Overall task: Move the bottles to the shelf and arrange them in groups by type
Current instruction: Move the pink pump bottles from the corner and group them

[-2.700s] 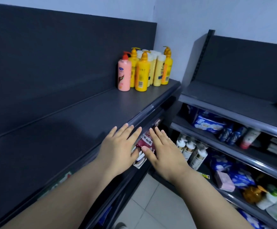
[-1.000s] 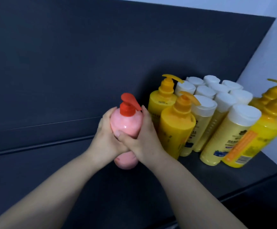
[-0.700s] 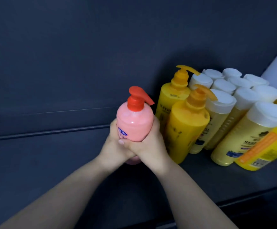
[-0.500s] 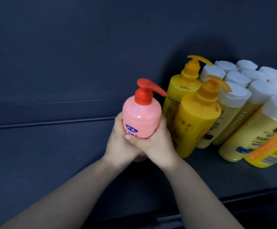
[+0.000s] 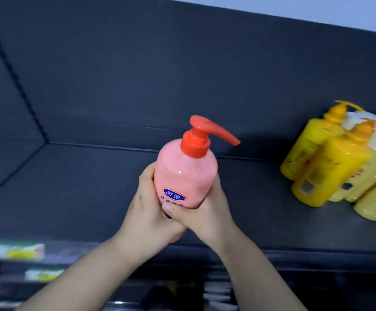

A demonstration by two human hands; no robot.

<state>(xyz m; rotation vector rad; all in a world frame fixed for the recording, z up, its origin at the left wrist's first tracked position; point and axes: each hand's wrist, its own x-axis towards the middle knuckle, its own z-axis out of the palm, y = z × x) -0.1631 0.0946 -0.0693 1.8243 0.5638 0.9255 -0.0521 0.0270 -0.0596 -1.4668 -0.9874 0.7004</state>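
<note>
Pink bottle (image 5: 185,176): upright, nozzle toward 3 o'clock, gripped low between left hand (image 5: 146,212) and right hand (image 5: 207,216), over the shelf (image 5: 81,187) front. Yellow bottles (image 5: 330,167): grouped at 3 o'clock, well apart from it.

Dark grey shelf (image 5: 75,189) runs left to right, its tall back panel (image 5: 182,70) just as dark. A pale wall (image 5: 317,7) peeks over the panel, far right. Near left, below the shelf's front edge, sit green-and-white packs (image 5: 17,251) on a lower tier, all blurred.
</note>
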